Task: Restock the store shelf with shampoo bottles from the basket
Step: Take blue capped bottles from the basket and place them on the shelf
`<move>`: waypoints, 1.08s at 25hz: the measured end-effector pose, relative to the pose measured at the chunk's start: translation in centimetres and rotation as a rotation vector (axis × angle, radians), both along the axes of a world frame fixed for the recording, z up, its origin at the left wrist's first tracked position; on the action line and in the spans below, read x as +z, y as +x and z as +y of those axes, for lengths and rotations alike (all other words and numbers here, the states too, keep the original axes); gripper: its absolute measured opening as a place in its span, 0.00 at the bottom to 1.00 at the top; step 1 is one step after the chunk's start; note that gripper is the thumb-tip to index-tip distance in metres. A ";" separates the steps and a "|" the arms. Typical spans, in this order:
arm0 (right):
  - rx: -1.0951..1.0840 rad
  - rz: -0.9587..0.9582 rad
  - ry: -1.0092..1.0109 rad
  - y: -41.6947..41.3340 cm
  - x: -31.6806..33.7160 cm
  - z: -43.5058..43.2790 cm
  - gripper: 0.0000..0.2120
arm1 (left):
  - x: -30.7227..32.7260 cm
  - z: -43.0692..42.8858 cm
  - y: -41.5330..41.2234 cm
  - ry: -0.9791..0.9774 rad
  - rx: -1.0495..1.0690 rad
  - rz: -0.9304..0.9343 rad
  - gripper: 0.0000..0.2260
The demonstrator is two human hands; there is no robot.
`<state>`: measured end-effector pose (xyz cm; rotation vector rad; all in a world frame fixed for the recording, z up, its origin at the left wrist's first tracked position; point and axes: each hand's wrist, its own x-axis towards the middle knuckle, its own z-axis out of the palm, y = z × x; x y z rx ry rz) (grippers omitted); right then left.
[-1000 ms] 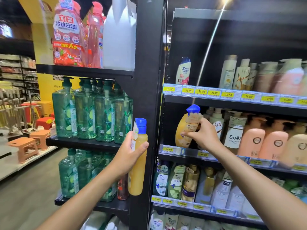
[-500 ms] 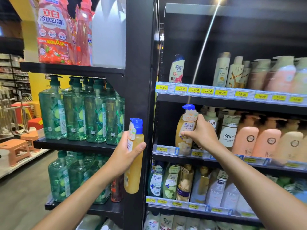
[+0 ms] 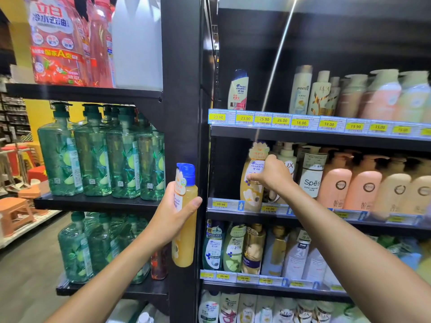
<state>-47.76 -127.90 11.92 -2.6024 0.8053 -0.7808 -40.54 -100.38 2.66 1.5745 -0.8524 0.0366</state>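
My left hand (image 3: 172, 213) grips a yellow shampoo bottle with a blue cap (image 3: 184, 220), upright in front of the black shelf post. My right hand (image 3: 270, 176) holds a second yellow shampoo bottle (image 3: 253, 180) by its upper body; that bottle stands upright at the left end of the middle shelf (image 3: 233, 214), above the 39.90 price tag. Its cap is hidden under the shelf above. No basket is in view.
Lux, Spes and peach pump bottles (image 3: 335, 183) stand right of the placed bottle. Dark free space lies to its left by the black post (image 3: 184, 89). Green pump bottles (image 3: 98, 155) fill the left rack. Orange stools (image 3: 16, 210) stand on the aisle floor at far left.
My right hand has brought its yellow bottle from a tilt down to standing upright on the middle shelf and pushed it further in. The left hand has kept its bottle still.
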 end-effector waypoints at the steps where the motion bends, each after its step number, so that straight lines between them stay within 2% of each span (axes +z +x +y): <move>1: 0.001 0.003 0.004 0.1 0.1 -0.1 0.30 | 0.1 0.0 -0.1 -0.001 0.001 0.000 0.17; 5: 0.003 0.016 0.002 0.1 0.1 -0.2 0.29 | 0.4 0.1 -0.1 0.000 0.004 0.001 0.20; 9: 0.004 -0.008 0.011 -0.7 -0.2 -0.1 0.27 | 0.5 -0.1 -0.6 -0.018 0.019 -0.008 0.27; 11: 0.002 -0.038 -0.005 -1.9 -0.6 0.2 0.26 | 0.4 -0.3 -0.8 -0.009 0.025 -0.008 0.26; 14: 0.039 -0.176 -0.123 -4.3 -1.2 1.6 0.20 | 0.3 -1.0 -1.4 0.015 0.041 -0.010 0.27; 16: 0.212 -0.286 -0.002 -5.6 -0.7 4.1 0.16 | 0.3 -1.9 -2.1 0.045 0.065 -0.031 0.28; 18: 0.422 -0.224 0.222 -6.4 0.1 6.9 0.21 | 0.5 -3.1 -3.0 0.067 0.093 -0.064 0.27; 19: 0.485 -0.144 0.264 -6.6 0.4 8.1 0.24 | 0.7 -3.7 -3.5 0.070 0.107 -0.076 0.26; 20: 0.520 -0.066 0.265 -6.6 0.6 8.9 0.26 | 0.9 -4.4 -3.9 0.067 0.118 -0.078 0.26; 22: 0.523 0.015 0.208 -6.2 0.8 9.7 0.23 | 1.3 -5.4 -4.4 0.051 0.131 -0.069 0.25; 24: 0.457 0.035 0.124 -5.8 1.1 9.8 0.18 | 1.6 -6.3 -4.7 0.052 0.156 -0.076 0.25; 27: 0.409 0.062 0.067 -5.4 1.5 9.7 0.17 | 2.0 -7.1 -4.9 0.046 0.175 -0.088 0.26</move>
